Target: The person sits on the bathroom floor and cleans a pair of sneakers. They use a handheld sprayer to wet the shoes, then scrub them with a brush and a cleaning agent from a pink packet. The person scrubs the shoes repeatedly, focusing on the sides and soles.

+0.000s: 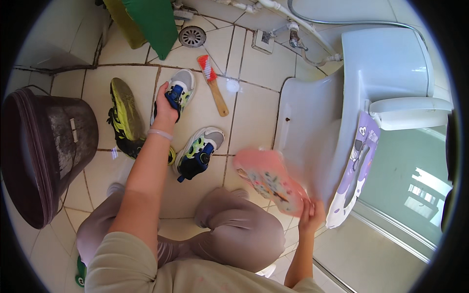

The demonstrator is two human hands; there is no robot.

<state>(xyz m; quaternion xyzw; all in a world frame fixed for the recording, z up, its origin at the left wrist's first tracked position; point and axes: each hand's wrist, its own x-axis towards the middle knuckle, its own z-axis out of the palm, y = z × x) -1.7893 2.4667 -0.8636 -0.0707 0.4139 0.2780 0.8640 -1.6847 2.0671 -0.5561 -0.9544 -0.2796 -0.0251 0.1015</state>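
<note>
My left hand [167,106] is closed on a grey, white and blue sneaker [183,84], whose toe points away from me. Its matching sneaker [200,152] stands on the tiles just to the right of my forearm. My right hand [311,215] grips the edge of a thin, pink patterned thing [271,181], smeared by motion, so I cannot make out its kind. Beyond the sneakers lies a scrub brush [217,95] with a wooden handle and red and white bristles. A larger black and yellow-green shoe [126,108] rests on its side, sole showing, left of my left hand.
On the left stands a dark bucket [78,132]. A white toilet [305,115] with a purple and white patterned pad [355,166] rises on the right. At the far side are a floor drain [192,36], a green board-like thing [152,27] and wall pipes [293,31].
</note>
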